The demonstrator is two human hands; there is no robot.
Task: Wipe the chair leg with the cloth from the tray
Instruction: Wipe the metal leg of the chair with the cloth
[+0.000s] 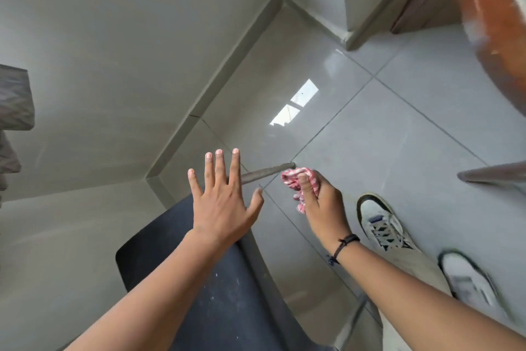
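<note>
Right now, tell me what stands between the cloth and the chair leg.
Nothing visible does. The right hand grips the red-and-white cloth right beside the chair leg, near its foot on the floor. The open left hand hovers over the leg's upper part, away from the cloth.

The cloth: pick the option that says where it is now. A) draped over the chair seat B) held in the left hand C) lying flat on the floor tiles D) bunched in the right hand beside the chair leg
D. The red-and-white cloth is bunched in the grip of the right hand next to the chair leg; the left hand is spread open and empty.
</note>
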